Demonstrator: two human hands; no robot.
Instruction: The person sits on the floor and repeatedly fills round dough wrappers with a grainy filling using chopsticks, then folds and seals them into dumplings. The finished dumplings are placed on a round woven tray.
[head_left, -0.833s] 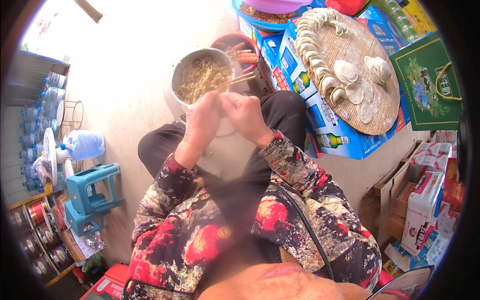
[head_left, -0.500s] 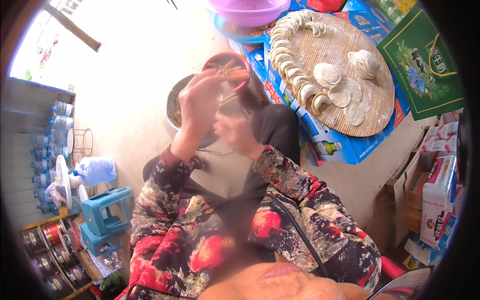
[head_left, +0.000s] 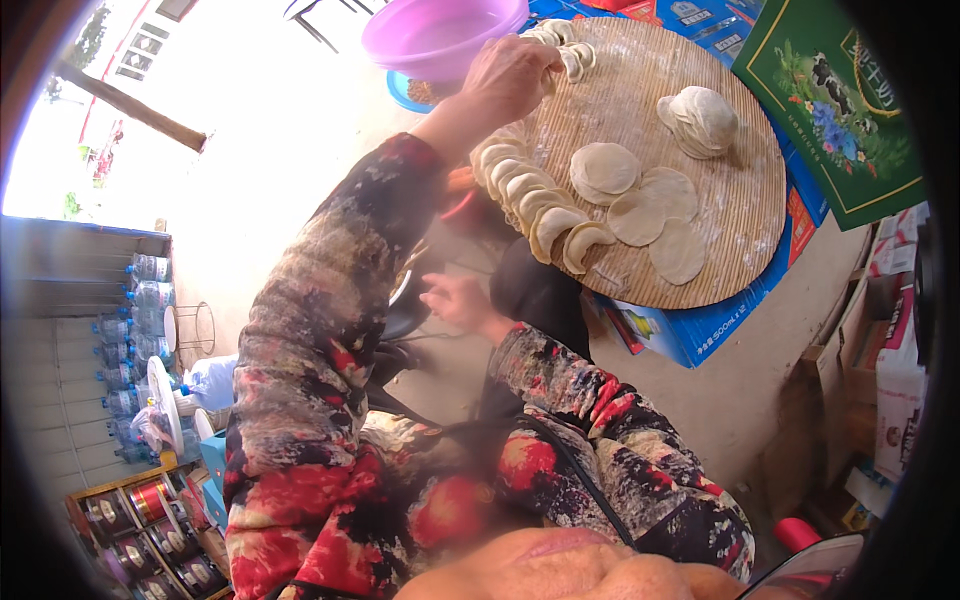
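Note:
My left hand [head_left: 512, 78] reaches over the far left edge of a round slatted board [head_left: 640, 275]. Its fingers are pinched together at a pale folded dumpling [head_left: 572, 62] at the far end of the row; the fingertips partly cover what they hold. More folded dumplings [head_left: 525, 185] curve along the board's left side. Flat round wrappers [head_left: 607, 172] lie in the middle, and a stack of wrappers [head_left: 700, 122] stands farther right. Above my lap is my right hand [head_left: 462, 302], its fingers loosely bent and apart, with nothing visible in them.
The board rests on blue cartons [head_left: 700, 335]. A pink-purple basin [head_left: 440, 35] stands over a blue one [head_left: 405, 92] at the far left of the board. My left sleeve partly hides a red bowl [head_left: 462, 207] and a pot [head_left: 402, 288]. A green box [head_left: 840, 130] leans at the right.
My left hand has moved from above the pot and red bowl to the board's far left edge. My right hand has dropped slightly nearer. The view has shifted.

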